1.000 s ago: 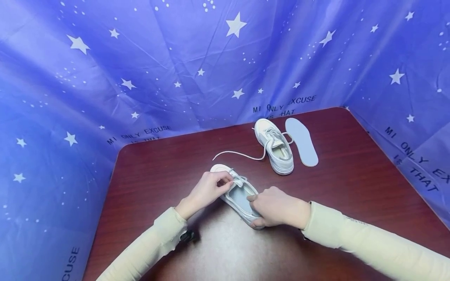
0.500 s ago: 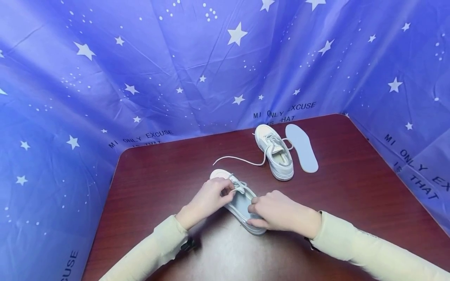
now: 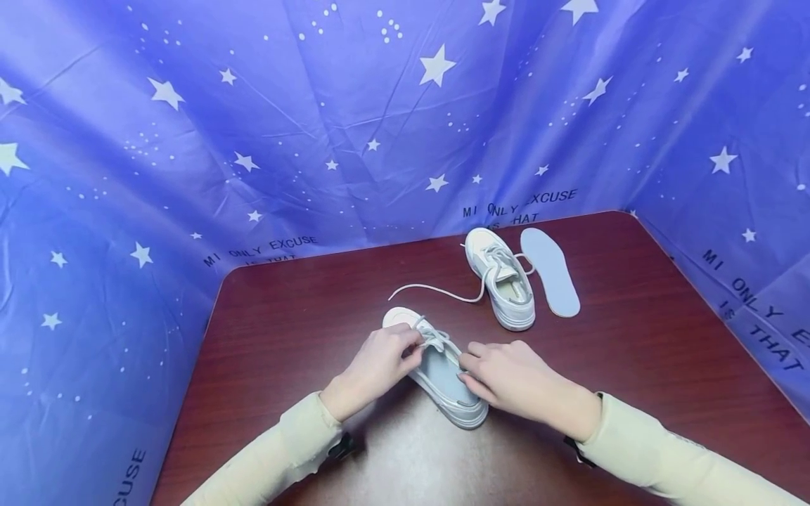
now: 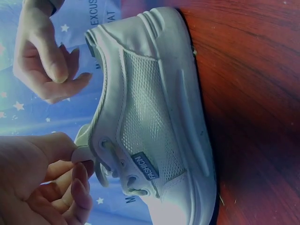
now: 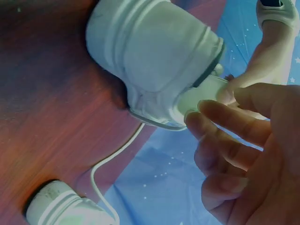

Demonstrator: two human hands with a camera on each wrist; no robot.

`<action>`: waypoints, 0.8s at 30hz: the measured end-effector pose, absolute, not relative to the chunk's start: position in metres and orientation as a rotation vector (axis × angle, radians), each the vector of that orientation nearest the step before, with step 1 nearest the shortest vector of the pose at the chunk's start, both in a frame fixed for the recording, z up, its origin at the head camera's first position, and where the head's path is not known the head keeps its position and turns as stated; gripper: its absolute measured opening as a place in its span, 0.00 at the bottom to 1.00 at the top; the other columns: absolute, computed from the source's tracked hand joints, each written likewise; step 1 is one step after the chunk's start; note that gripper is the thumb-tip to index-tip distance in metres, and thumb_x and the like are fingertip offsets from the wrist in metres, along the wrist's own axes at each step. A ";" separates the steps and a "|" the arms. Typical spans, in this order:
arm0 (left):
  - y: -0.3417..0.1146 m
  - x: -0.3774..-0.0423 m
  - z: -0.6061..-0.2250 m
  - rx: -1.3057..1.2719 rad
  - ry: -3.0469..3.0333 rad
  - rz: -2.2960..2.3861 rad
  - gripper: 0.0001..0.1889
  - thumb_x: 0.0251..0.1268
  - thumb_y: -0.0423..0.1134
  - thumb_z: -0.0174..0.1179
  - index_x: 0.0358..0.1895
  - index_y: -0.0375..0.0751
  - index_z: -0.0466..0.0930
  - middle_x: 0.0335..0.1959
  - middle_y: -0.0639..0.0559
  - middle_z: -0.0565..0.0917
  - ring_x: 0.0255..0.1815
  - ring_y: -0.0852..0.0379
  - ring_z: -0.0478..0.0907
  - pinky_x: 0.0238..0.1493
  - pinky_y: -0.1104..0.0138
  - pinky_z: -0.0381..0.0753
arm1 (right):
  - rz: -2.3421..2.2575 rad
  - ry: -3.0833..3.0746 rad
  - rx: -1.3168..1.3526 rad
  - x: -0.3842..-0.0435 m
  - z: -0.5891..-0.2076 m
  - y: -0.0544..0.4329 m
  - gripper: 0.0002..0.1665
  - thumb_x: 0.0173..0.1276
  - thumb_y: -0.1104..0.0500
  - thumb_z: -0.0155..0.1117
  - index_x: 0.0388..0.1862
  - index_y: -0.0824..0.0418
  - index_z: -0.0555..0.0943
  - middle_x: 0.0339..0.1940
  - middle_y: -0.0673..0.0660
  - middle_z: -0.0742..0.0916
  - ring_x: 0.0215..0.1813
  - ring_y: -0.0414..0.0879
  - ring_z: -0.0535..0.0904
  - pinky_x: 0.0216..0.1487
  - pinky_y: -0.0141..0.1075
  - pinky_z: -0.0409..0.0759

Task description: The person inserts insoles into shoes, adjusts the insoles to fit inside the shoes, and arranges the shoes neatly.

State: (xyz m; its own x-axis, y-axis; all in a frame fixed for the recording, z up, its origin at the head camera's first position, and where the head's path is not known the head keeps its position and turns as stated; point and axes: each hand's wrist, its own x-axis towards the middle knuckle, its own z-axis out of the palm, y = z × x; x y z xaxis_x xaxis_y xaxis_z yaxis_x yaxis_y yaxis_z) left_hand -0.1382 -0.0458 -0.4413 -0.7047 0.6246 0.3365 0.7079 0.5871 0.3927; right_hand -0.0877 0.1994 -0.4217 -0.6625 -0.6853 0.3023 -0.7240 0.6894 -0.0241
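Observation:
A white sneaker [image 3: 465, 414] stands on the table, toe pointing away and to the left, with a light blue-grey insole [image 3: 443, 376] lying inside it. My left hand [image 3: 376, 358] pinches the sneaker's tongue [image 4: 82, 153] between thumb and finger, above the laces [image 4: 108, 159]. Beside the collar opening hovers my right hand [image 3: 515, 376], its fingers loosely bent and holding nothing. From the left wrist view, that right hand [image 4: 49, 61] appears apart from the collar. Mesh and a small dark label [image 4: 144, 166] show on the sneaker's side.
Farther back, a second white sneaker [image 3: 515, 316] stands with a long loose lace [image 3: 436, 289] trailing left. Right of it a loose light-blue insole [image 3: 550, 274] lies flat on the reddish-brown table [image 3: 304, 302]. A blue star-patterned curtain [image 3: 354, 91] surrounds the table.
My right hand has let go of the sneaker's heel and collar and drawn back to the right. The left hand stays at the tongue. The head view has shifted slightly.

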 end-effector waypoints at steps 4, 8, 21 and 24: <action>-0.049 -0.139 -0.440 -1.131 -2.602 -0.751 0.06 0.60 0.28 0.66 0.32 0.44 0.84 0.24 0.57 0.73 0.24 0.63 0.69 0.28 0.71 0.71 | 0.228 -2.650 1.063 -0.089 -0.424 0.201 0.16 0.65 0.55 0.70 0.25 0.52 0.71 0.22 0.45 0.73 0.19 0.42 0.73 0.16 0.34 0.64; -0.054 -0.140 -0.438 -1.131 -2.561 -0.713 0.05 0.61 0.27 0.66 0.34 0.41 0.84 0.26 0.55 0.76 0.25 0.60 0.72 0.28 0.67 0.76 | 0.234 -2.675 0.998 -0.089 -0.428 0.202 0.17 0.66 0.56 0.69 0.23 0.53 0.70 0.20 0.46 0.74 0.19 0.45 0.74 0.16 0.36 0.65; -0.081 -0.164 -0.426 -0.957 -2.499 -0.670 0.05 0.62 0.27 0.69 0.38 0.39 0.87 0.31 0.52 0.82 0.26 0.55 0.80 0.29 0.57 0.82 | 0.170 -2.679 0.820 -0.094 -0.443 0.207 0.17 0.63 0.53 0.74 0.26 0.55 0.74 0.22 0.50 0.76 0.26 0.51 0.79 0.19 0.41 0.72; -0.090 -0.173 -0.424 -0.897 -2.506 -0.670 0.05 0.64 0.27 0.68 0.40 0.38 0.87 0.32 0.50 0.83 0.29 0.52 0.82 0.32 0.55 0.82 | 0.169 -2.703 0.811 -0.094 -0.447 0.208 0.18 0.63 0.53 0.74 0.25 0.54 0.73 0.22 0.49 0.76 0.25 0.50 0.78 0.18 0.41 0.72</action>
State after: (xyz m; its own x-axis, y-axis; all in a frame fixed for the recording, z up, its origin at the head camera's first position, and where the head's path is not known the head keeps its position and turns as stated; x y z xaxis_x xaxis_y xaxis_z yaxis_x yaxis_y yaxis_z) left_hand -0.1731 -0.0897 -0.4236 -0.7171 0.4790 0.5063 0.6678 0.6803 0.3022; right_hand -0.0941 0.2079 -0.4470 -0.7905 -0.5166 0.3290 -0.5536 0.8325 -0.0231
